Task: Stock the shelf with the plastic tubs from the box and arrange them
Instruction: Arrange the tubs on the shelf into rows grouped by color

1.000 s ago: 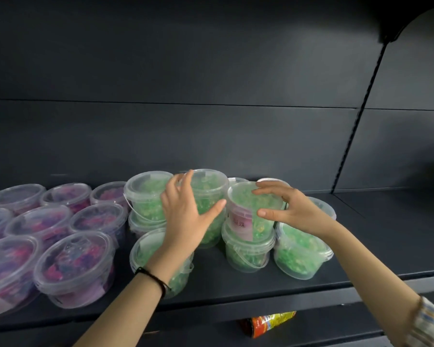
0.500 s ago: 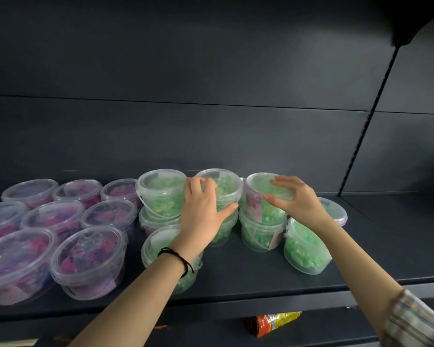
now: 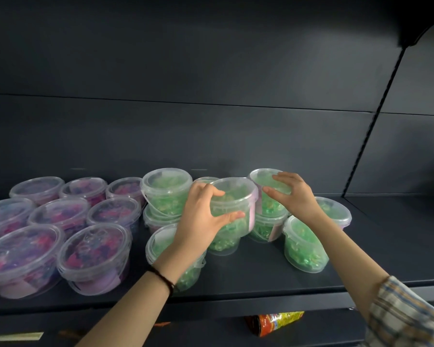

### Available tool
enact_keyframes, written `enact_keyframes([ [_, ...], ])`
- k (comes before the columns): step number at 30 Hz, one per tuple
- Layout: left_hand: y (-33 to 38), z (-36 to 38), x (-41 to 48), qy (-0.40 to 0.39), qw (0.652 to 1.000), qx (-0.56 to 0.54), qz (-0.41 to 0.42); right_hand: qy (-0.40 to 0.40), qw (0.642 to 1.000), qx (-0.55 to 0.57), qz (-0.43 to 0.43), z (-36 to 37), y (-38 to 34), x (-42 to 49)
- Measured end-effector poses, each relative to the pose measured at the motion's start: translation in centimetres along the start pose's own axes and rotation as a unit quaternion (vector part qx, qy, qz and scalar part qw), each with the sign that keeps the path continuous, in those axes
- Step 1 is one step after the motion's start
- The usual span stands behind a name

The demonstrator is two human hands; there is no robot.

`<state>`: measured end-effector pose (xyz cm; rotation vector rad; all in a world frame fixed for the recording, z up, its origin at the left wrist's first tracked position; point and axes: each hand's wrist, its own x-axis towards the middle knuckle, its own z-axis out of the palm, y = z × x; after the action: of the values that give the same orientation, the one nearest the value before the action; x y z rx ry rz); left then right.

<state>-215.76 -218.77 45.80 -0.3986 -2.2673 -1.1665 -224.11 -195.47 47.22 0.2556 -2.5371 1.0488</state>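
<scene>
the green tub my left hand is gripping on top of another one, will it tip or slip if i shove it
Probably tippy: the green tub stands on a lower tub, not the shelf. Likely slippery: its clear plastic wall looks smooth under the left hand. Perhaps hefty for its size, being packed with green pieces.

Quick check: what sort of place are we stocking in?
Probably a shop aisle: dark metal shelf with a slotted upright, rows of identical purple tubs and green tubs, a snack packet below.

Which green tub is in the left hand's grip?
The middle green tub, pink label down its side: the left hand curls round it. The right hand holds the stacked tub behind.
</scene>
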Motion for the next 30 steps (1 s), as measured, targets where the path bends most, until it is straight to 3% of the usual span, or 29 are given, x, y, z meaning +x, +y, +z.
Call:
enact_keyframes([
  [11, 0.9, 1.0, -8.0, -0.076, 0.996, -0.028, 0.040, -0.008, 1.000, 0.002, 0.015, 0.0, -0.1, -0.3],
  [15, -0.8, 3.1, -8.7, -0.087, 0.995, 0.041, 0.026, -0.009, 1.000, 0.000, 0.019, -0.1, -0.2, -0.3],
  [23, 0.1, 6.4, -6.9, -0.016, 0.985, 0.162, 0.049, -0.014, 1.000, -0.011, 0.024, -0.1, -0.4, -0.3],
  [30, 0.6, 6.0, -6.1, -0.019, 0.932, 0.344, 0.113, -0.005, 0.999, 0.001, 0.037, 0.5, -0.7, -0.8],
])
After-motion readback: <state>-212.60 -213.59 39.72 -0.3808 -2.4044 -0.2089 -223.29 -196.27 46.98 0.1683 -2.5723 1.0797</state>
